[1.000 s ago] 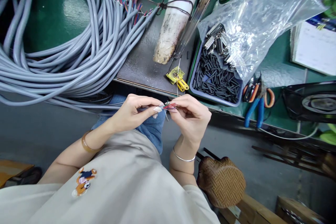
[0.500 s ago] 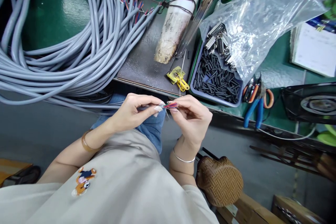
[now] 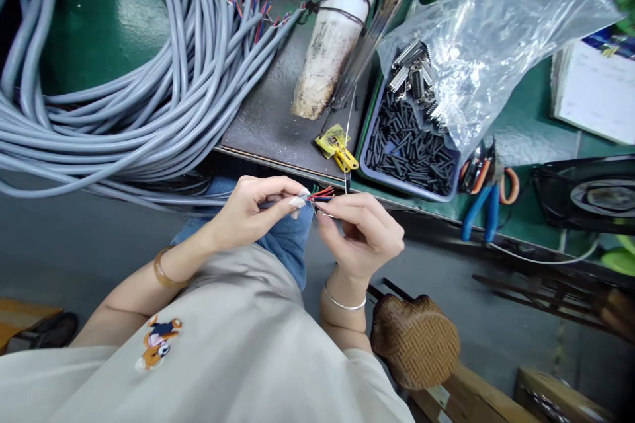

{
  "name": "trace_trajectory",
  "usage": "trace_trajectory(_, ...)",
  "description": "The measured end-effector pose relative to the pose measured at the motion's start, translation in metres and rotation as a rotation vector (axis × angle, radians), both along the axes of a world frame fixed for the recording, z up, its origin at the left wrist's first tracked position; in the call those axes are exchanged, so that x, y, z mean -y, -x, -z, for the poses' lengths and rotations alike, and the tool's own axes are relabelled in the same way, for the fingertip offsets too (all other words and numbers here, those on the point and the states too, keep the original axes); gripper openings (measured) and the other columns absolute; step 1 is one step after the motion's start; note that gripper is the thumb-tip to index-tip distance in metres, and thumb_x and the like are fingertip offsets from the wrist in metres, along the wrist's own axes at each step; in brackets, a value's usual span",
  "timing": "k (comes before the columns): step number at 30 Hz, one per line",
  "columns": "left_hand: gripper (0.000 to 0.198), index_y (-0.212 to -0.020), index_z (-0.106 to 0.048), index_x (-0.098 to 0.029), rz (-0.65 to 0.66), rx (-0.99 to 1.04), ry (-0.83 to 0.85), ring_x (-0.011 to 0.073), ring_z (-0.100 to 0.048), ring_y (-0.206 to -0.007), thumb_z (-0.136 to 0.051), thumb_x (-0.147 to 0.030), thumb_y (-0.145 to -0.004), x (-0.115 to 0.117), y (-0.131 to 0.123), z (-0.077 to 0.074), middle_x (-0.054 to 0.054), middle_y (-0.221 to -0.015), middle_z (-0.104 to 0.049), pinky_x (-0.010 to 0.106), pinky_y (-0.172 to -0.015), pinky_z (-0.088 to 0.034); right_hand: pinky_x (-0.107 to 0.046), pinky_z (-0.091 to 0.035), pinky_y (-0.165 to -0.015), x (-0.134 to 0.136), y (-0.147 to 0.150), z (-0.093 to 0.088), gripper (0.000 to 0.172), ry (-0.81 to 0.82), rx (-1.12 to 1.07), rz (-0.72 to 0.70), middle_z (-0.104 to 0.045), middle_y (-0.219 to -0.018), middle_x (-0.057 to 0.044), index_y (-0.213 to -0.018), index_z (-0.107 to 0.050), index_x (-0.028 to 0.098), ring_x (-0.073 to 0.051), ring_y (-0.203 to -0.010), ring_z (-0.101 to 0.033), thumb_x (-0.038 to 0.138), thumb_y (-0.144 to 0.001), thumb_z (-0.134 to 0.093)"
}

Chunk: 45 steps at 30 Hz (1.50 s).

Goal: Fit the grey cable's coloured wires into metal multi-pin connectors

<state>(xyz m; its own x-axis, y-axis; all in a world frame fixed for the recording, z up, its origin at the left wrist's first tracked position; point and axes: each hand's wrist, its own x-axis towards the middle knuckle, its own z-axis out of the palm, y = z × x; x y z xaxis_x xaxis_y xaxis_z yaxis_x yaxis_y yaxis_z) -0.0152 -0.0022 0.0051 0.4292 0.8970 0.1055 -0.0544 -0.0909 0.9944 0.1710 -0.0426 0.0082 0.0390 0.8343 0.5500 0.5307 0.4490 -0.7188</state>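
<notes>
My left hand pinches the end of a grey multi-core cable between thumb and fingers, just past the table's front edge. From the stripped end, thin coloured wires, mostly red with some green and dark ones, fan out to the right. Close against these wires is my right hand, its thumb and index finger drawn together on a thin dark wire at the lower side of the fan. The exact fingertip contact is small and partly hidden.
Many grey cables lie across the left of the table. A yellow cutter rests near the edge, beside a blue bin of short black tubes and metal connectors. Blue-handled pliers lie right of it. A woven-topped stool stands below.
The coloured wires, bunched in my right fingers before, now spread apart. My right hand has shifted slightly, with its fingertips nearer the cable's stripped end. My left hand stays in place.
</notes>
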Motion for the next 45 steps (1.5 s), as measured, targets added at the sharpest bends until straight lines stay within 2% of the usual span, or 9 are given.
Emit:
trace_trajectory(5,0.023,-0.091,-0.075,-0.011,-0.001,-0.007,-0.002,0.0098,-0.062,-0.057,-0.066,-0.032,-0.095,-0.0001,0.0005,0.0012,0.004,-0.069,-0.072,0.018,-0.056,-0.052,-0.028,-0.038,-0.047,-0.0027,-0.0026,0.0007,0.008,0.132,-0.129,0.126,-0.074,-0.081,-0.002,-0.094,-0.079,0.028,-0.014,-0.065,-0.062,0.028,-0.092,-0.071)
trace_trajectory(9,0.023,-0.093,-0.076,-0.012,0.012,-0.034,-0.028,0.0101,-0.063,-0.058,-0.065,-0.032,-0.096,0.0002,0.0007,0.0029,0.004,-0.069,-0.072,0.018,-0.055,-0.05,-0.027,-0.033,-0.044,-0.0052,-0.0018,-0.0015,0.008,0.154,-0.12,0.055,-0.076,-0.082,-0.003,-0.095,-0.08,0.028,-0.013,-0.062,-0.06,0.026,-0.09,-0.074)
trace_trajectory(16,0.022,-0.094,-0.077,-0.011,0.013,-0.033,-0.045,0.0097,-0.062,-0.057,-0.065,-0.03,-0.096,0.001,0.001,0.0037,0.004,-0.068,-0.072,0.018,-0.054,-0.049,-0.027,-0.039,-0.047,-0.0061,-0.0013,-0.0045,0.016,0.126,-0.137,-0.023,-0.078,-0.083,-0.001,-0.098,-0.08,0.03,-0.014,-0.067,-0.064,0.018,-0.088,-0.074)
trace_trajectory(23,0.024,-0.093,-0.077,-0.01,0.038,-0.022,-0.022,0.0109,-0.064,-0.057,-0.065,-0.03,-0.096,-0.0009,0.0022,-0.0001,0.006,-0.068,-0.073,0.019,-0.053,-0.05,-0.029,-0.041,-0.051,-0.0043,-0.0045,-0.0017,0.015,0.138,-0.128,-0.014,-0.077,-0.08,-0.001,-0.097,-0.081,0.031,-0.015,-0.068,-0.064,0.02,-0.089,-0.074)
trace_trajectory(32,0.024,-0.094,-0.078,-0.009,0.073,-0.046,0.036,0.0096,-0.062,-0.058,-0.065,-0.029,-0.094,-0.0001,0.003,-0.0012,0.004,-0.067,-0.072,0.017,-0.056,-0.05,-0.026,-0.036,-0.047,-0.0046,-0.0045,-0.0033,0.018,0.147,-0.14,-0.04,-0.077,-0.08,0.0,-0.097,-0.081,0.031,-0.013,-0.064,-0.061,0.017,-0.087,-0.076)
trace_trajectory(37,0.024,-0.096,-0.079,-0.009,0.085,-0.059,0.031,0.0096,-0.062,-0.057,-0.065,-0.028,-0.094,0.0001,0.0044,-0.0003,0.005,-0.067,-0.073,0.017,-0.055,-0.049,-0.026,-0.028,-0.044,-0.0054,-0.0038,-0.0029,0.009,0.211,-0.167,-0.011,-0.075,-0.076,-0.001,-0.09,-0.081,0.028,-0.011,-0.058,-0.054,0.022,-0.088,-0.075)
trace_trajectory(45,0.026,-0.097,-0.08,-0.006,0.143,-0.078,0.075,0.0083,-0.058,-0.055,-0.066,-0.028,-0.093,-0.0012,0.0051,-0.0045,0.005,-0.064,-0.071,0.016,-0.053,-0.046,-0.026,-0.034,-0.046,-0.0081,-0.0088,-0.0014,0.008,0.311,-0.22,-0.116,-0.075,-0.077,-0.002,-0.091,-0.082,0.029,-0.014,-0.065,-0.061,0.025,-0.086,-0.077)
